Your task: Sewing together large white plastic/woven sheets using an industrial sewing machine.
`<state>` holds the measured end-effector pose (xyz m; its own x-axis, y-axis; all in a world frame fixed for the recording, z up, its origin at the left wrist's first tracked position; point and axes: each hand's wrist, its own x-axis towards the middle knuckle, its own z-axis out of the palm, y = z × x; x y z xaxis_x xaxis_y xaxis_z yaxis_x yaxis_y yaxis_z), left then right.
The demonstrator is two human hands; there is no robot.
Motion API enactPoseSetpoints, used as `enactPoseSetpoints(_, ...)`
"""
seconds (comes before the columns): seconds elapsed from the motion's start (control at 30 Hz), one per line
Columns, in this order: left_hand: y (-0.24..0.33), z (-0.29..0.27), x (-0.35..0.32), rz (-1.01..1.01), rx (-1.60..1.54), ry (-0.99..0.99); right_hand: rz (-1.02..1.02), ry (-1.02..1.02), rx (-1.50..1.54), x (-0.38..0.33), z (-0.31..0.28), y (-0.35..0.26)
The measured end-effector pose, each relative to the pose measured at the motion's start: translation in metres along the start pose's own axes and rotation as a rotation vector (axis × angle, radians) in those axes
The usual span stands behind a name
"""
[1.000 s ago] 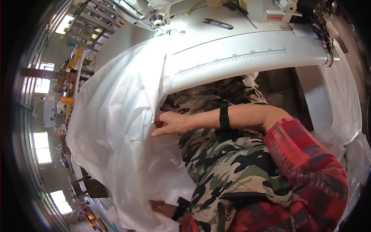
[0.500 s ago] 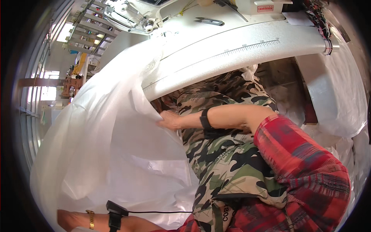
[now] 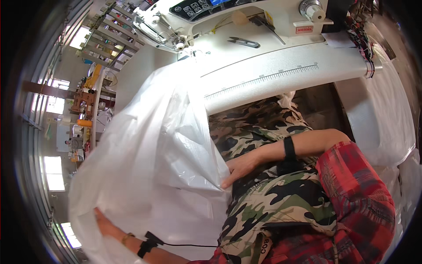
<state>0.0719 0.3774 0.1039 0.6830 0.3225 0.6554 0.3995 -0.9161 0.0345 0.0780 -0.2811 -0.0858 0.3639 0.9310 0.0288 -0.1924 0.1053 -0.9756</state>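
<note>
A large white plastic sheet [image 3: 145,132] drapes from under the sewing machine's needle area [image 3: 189,52] down toward my lap. My right hand [image 3: 239,169] pinches its right edge beside the camouflage apron, and folds run out from that grip. At the lower left my left hand [image 3: 105,224] grips the sheet, its thumb lying along the surface and its other fingers hidden by the material. The sewing machine [image 3: 263,22], white with a control panel, stands on the table above the sheet.
Thread snips [image 3: 244,42] lie on the machine bed. A printed ruler scale [image 3: 263,78] runs along the table's rounded front edge [image 3: 285,72]. Bundled cloth strips [image 3: 367,44] hang at its right end, near more white sheeting [image 3: 382,114]. A cable [image 3: 189,245] trails from my left wrist strap.
My right hand has moved right and down, drawing the sheet's edge along. My left hand has risen and shifted right. The view has tilted, showing more of the machine.
</note>
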Motion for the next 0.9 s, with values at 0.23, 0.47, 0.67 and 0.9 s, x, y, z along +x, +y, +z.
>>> enactPoseSetpoints(0.23,0.146,0.034,-0.137,0.437,0.350,-0.842,-0.036,0.915,0.000,-0.020,-0.009,-0.005)
enactPoseSetpoints(0.47,0.331,-0.018,-0.207,0.086,-0.984,-1.013,0.073,0.990,-0.247,-0.017,-0.008,-0.001)
enactPoseSetpoints(0.67,0.412,0.002,-0.228,0.386,-0.937,-0.519,0.027,0.985,-0.317,-0.018,-0.010,-0.006)
enactPoseSetpoints(0.9,0.412,0.033,-0.245,0.528,-0.568,-0.372,-0.121,0.816,0.000,-0.068,-0.018,-0.001)
